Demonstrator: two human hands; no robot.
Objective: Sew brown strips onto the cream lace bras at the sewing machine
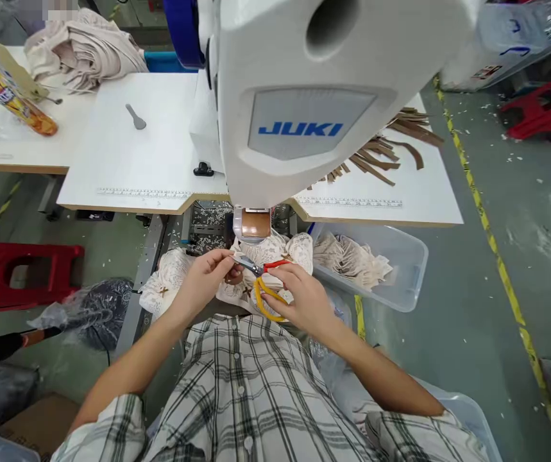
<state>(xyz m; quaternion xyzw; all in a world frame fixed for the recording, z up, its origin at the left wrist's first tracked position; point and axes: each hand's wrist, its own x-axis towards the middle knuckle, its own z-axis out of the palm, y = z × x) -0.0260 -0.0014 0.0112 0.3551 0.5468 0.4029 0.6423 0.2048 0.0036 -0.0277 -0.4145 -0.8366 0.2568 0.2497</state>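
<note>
The right hand (301,298) is wrapped around the handles of 1 pair of scissors (258,269), 1 loop red and 1 yellow, blades pointing at the left hand (208,276). The left hand's fingertips pinch together at the blade tips; what they grip is too small to tell. White lace (299,250) lies beneath and just beyond the 2 hands. Right of the right hand sits a clear bin (414,276) holding cloth (352,260).

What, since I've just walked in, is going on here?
A person holds scissors in the right hand, blades pointing to the left hand; what, if anything, the left pinches is too small to tell. White lace pieces lie beneath and beside the hands, near the JUKI machine. Beige fabric sits in a clear bin.
</note>
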